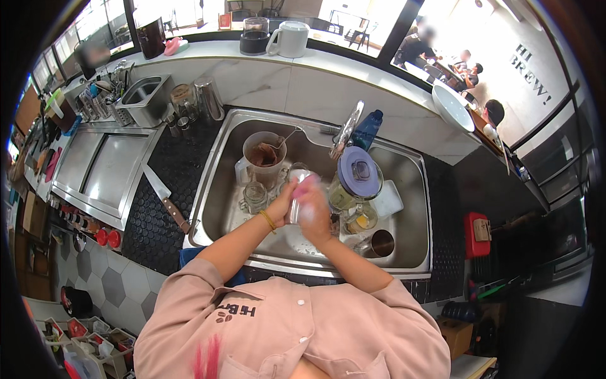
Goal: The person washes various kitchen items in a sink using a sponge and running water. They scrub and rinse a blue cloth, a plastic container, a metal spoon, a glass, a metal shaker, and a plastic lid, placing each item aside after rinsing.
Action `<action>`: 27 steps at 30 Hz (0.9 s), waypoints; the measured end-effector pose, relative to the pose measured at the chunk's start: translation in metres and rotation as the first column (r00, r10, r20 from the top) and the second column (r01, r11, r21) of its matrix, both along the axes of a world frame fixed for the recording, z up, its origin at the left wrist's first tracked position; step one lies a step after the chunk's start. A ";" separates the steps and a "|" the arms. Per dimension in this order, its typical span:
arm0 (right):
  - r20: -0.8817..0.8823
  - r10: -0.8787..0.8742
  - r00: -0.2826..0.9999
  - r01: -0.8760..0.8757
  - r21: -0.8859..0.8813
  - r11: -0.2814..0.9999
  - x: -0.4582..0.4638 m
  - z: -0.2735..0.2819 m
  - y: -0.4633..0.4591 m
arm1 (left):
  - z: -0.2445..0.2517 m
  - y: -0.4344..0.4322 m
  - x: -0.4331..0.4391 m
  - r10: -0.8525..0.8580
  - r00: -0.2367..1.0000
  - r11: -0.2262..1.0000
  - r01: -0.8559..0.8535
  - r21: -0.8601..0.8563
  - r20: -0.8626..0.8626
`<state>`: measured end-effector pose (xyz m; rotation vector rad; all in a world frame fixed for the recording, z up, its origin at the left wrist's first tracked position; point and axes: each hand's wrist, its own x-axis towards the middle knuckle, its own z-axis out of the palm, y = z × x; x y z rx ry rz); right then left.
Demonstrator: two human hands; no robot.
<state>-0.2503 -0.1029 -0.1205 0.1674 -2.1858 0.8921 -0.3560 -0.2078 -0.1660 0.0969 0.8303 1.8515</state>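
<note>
Over the steel sink, my left hand grips a shiny, cup-like vessel. My right hand, blurred, presses a pink cloth or sponge against it. To the left stand a clear plastic pitcher with brown contents and a glass jar mug. On the right are a blender jar with a purple lid, a glass mug with something yellow, a metal cup lying tilted and a white translucent container. My hands partly hide the glassware behind them.
A chrome faucet and blue bottle stand at the sink's back. A knife lies on the black mat left of the sink, its handle by the rim. A white pitcher and a large bowl rest on the ledge. People sit beyond the window.
</note>
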 end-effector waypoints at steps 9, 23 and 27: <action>0.163 0.524 0.836 0.245 -0.965 -0.091 -0.023 -0.047 0.002 | 0.014 0.005 0.014 0.487 0.416 0.841 -0.461 0.283 -0.768; 0.610 0.404 0.681 0.233 -0.704 0.670 0.032 -0.005 0.054 | 0.044 -0.020 0.012 -0.107 -0.105 0.991 -0.086 -0.098 -0.989; 0.855 0.136 0.500 0.205 -0.270 0.941 0.026 -0.011 0.031 | 0.029 -0.033 0.010 -0.540 0.178 0.841 0.078 -0.535 -0.823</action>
